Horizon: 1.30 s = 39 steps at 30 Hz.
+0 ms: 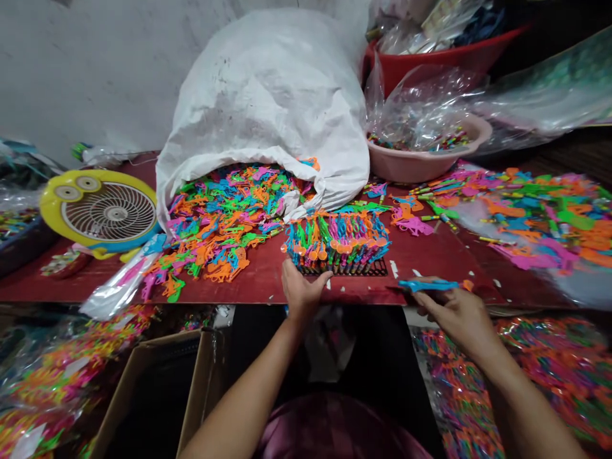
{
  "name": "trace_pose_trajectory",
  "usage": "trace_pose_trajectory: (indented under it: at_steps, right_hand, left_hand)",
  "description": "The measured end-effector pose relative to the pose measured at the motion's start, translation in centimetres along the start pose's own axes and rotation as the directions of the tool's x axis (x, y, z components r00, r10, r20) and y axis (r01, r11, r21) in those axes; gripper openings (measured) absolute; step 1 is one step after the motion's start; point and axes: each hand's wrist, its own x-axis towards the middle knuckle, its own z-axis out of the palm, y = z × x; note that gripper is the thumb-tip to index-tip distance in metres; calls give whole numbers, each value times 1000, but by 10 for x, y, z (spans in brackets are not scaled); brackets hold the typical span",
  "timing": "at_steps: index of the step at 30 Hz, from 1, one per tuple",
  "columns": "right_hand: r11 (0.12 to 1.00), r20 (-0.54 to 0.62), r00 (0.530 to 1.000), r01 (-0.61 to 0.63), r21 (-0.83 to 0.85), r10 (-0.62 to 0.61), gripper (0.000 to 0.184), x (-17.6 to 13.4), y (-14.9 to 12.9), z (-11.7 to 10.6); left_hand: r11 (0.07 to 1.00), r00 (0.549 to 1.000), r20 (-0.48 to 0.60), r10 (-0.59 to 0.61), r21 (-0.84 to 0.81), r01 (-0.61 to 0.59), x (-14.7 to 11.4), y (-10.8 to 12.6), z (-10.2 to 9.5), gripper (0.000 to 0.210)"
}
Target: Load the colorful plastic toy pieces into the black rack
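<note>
A blue toy [428, 285] is pinched in the right hand [456, 312] at the near edge of the surface [421, 255]. The rack [340, 245] is touched by the left hand [301, 290], fingers loosely apart. A nudge could topple the rack's upright pieces.

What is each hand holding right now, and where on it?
The right hand pinches a blue plastic toy piece near its middle, fingers underneath. The left hand holds nothing; it rests against the front edge of the black rack of pieces.
</note>
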Motion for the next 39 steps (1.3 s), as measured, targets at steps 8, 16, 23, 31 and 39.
trace_pose_trajectory:
  at_steps: [8,16,23,31,39]
  right_hand:
    - [992,-201,972,-126,-18,120,51,15,-26,29]
    - [997,-244,968,39,-70,-55,46,16,-17,53]
    - [973,-245,947,172,-157,-207,42,16,-27,59]
    - [879,0,983,163,-447,-182,56,14,-32,51]
    - [691,147,981,194,-697,-128,46,21,-47,51]
  left_hand:
    - [998,997,-70,-40,-46,37,-28,-1,-2,76]
    - [997,995,-61,-76,-18,75,-34,7,-4,79]
    - [996,995,-39,-89,-1,89,-32,8,-4,81]
    - [997,997,-40,-72,9,72,-33,7,-4,76]
    - [998,998,-22,-56,-30,55,-31,2,-6,70]
